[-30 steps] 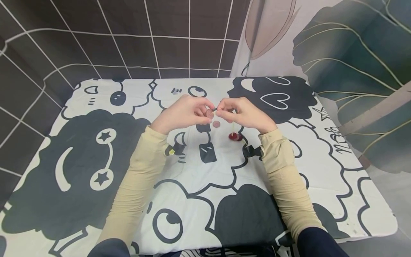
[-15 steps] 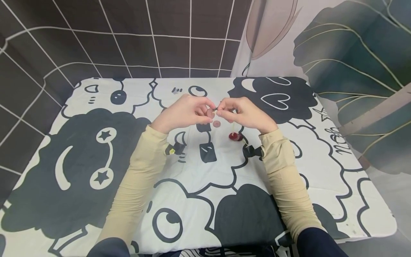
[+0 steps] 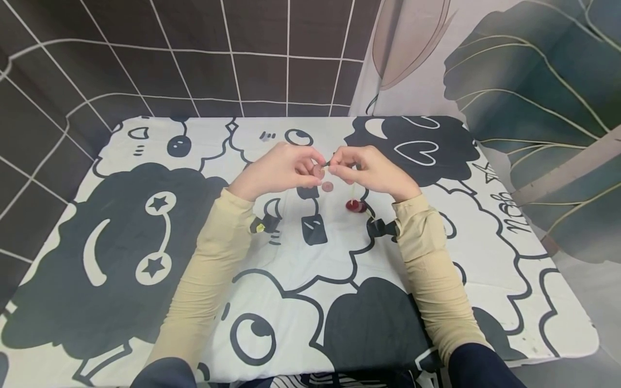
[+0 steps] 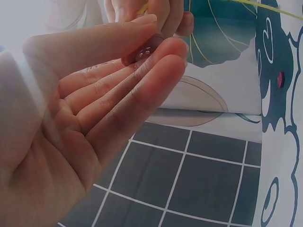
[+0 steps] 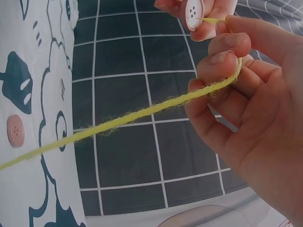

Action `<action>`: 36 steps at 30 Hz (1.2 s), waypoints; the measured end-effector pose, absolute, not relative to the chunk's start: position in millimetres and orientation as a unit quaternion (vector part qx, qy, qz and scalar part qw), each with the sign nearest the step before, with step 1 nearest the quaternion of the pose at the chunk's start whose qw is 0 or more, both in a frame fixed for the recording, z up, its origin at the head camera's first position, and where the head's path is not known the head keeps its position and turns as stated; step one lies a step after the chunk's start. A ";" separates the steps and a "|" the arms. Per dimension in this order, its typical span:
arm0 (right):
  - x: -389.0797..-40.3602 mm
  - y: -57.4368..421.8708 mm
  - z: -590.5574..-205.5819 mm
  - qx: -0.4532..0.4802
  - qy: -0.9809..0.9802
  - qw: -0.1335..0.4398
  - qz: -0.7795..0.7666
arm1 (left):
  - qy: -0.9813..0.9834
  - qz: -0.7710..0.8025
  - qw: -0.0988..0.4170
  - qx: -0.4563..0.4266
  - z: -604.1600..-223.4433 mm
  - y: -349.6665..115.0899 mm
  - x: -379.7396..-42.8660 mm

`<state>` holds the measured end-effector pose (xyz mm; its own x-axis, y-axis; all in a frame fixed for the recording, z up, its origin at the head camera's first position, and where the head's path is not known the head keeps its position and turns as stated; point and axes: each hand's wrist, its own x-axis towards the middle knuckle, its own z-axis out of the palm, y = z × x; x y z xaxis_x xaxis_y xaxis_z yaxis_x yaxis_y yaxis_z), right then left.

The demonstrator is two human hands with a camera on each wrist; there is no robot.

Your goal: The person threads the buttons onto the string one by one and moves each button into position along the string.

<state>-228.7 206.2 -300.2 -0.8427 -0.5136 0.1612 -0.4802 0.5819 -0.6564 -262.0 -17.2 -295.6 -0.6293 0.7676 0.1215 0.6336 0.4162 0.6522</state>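
Note:
My left hand [image 3: 276, 171] pinches a pinkish round button [image 5: 194, 15] on edge between thumb and fingers, up above the table. My right hand [image 3: 375, 171] faces it, pinching a yellow yarn [image 5: 118, 121]. From those right fingertips the thin yarn end reaches a hole in the button's face, in the right wrist view. The rest of the yarn runs over the curled right fingers and slants down to the table. Dark red buttons [image 3: 356, 206] sit together on the yarn below the right hand. In the left wrist view the held button [image 4: 143, 53] is partly covered by fingers.
A loose pink button [image 3: 327, 186] lies on the patterned cloth [image 3: 296, 264], just below the hands. Some yellow yarn [image 3: 260, 228] shows beside the left sleeve. Behind the table's far edge stands a dark gridded curtain [image 3: 194, 59].
My right fingertips have drawn very slightly away from the left ones. Both hands keep their holds, and the buttons on the table stay where they were.

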 end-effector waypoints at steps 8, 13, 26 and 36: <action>-228.8 206.0 -300.9 -0.293 0.892 0.034 -0.344 | 0.834 0.341 0.092 0.425 -295.9 -17.0 -260.9; -230.6 205.9 -302.7 -0.303 0.891 0.027 -0.337 | 0.821 0.356 0.076 0.441 -297.9 -16.9 -260.4; -229.5 203.2 -301.1 -0.296 0.890 0.007 -0.346 | 0.808 0.373 0.071 0.452 -301.9 -13.2 -261.9; -228.6 200.5 -302.4 -0.282 0.903 -0.037 -0.322 | 0.819 0.367 0.067 0.435 -297.8 -12.8 -258.6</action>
<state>-228.6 200.5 -302.4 -0.8381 -0.4854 0.2490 -0.5333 0.6329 -0.5613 -258.6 -12.8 -297.8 -0.6121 0.7625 0.2097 0.6640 0.3516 0.6599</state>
